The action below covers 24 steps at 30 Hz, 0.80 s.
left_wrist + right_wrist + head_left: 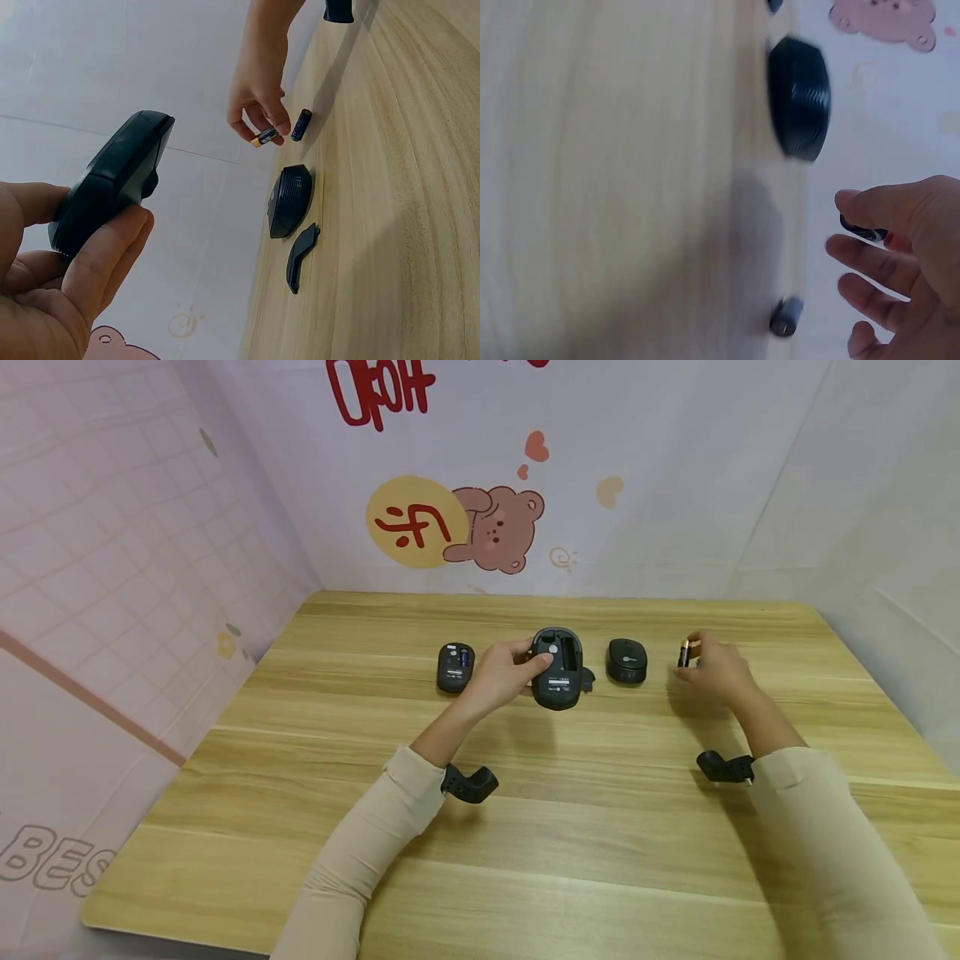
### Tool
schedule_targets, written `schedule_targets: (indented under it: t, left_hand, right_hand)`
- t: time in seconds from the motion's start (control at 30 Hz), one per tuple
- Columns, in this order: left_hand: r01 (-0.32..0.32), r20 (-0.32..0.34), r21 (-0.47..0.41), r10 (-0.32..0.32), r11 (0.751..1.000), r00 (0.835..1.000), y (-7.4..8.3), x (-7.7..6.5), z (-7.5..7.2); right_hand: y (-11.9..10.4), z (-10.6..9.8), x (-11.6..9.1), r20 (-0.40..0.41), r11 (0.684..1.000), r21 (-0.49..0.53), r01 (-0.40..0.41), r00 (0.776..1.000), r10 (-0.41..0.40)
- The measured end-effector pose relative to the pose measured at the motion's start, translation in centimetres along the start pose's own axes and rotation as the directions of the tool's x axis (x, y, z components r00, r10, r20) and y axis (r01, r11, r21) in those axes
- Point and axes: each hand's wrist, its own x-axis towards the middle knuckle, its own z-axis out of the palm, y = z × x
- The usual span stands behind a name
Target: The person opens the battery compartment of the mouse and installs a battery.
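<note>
My left hand (497,683) holds a black computer mouse (557,693) above the table, thumb across its underside. That underside faces the head camera, its battery compartment uncovered and no battery showing inside. Farther right, my right hand (718,672) pinches a small battery (684,653) between thumb and fingers, raised off the table. A second battery (301,125) is on the table close by that hand. Between the hands sits another black mouse (627,662), top side up. A black battery cover (301,259) lies beside it, partly hidden behind the held mouse in the head view.
Left of my left hand, a third mouse (454,668) lies upside down with a battery showing in its compartment. The wooden table (570,860) meets a printed wall sheet (660,552) at the back. Black camera mounts (471,783) jut from both wrists.
</note>
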Motion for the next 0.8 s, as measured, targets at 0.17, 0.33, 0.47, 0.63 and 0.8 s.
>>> schedule_targets:
  t: [0.17,0.33,0.47,0.63,0.8]
  left_hand:
    - [0.002,0.003,-0.016,-0.002,1.000,1.000,0.0,-0.1,0.0]
    - [0.003,0.007,-0.013,-0.003,1.000,1.000,0.0,-0.1,0.0]
    - [0.005,0.009,-0.025,-0.005,1.000,1.000,0.0,-0.1,-0.1]
    - [0.007,0.009,-0.033,-0.007,0.999,1.000,-0.1,-0.2,-0.1]
    - [0.005,0.010,-0.036,-0.005,0.999,1.000,-0.1,-0.2,-0.2]
  right_hand:
    - [-1.7,0.6,-0.3,-0.010,0.989,0.149,0.007,1.000,-0.006]
    - [-2.9,0.9,-0.5,-0.015,0.981,0.192,0.026,1.000,-0.024]
    - [-3.8,0.9,-0.6,-0.024,0.975,0.217,0.039,0.999,-0.035]
    - [-4.9,0.7,-0.8,-0.034,0.969,0.243,0.041,0.999,-0.034]
    - [-5.7,0.7,-0.8,-0.041,0.956,0.293,0.011,0.999,0.001]
